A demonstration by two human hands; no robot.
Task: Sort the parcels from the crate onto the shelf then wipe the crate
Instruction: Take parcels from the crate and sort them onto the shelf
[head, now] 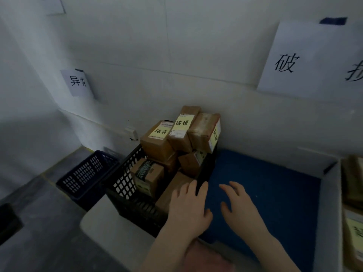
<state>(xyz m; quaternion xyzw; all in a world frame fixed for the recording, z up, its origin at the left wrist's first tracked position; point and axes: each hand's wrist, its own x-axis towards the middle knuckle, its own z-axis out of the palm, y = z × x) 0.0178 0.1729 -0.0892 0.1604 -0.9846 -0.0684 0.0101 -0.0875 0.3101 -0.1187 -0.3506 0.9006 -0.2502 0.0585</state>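
- White walls with paper signs behind a blue-matted shelf (pixel 275 183).
- Black crate (pixel 125 185) (stacked with taped parcels (pixel 157 142)).
- Left hand (pixel 189 209) rests on the crate rim, fingers spread, gripping nothing.
- Right hand (pixel 239 203) hovers open, empty.

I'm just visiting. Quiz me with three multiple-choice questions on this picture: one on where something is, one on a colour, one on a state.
1. Where is the left hand?
A. on the black crate's near right rim
B. on the wall sign
C. on the floor

2. What colour is the mat beside the crate?
A. red
B. blue
C. white

3. What is the right hand doing?
A. gripping a parcel
B. holding a cloth
C. open, holding nothing

Answers: 1 A, its fingers lie over the rim. 2 B, the surface is dark blue. 3 C, the fingers are spread above the mat.
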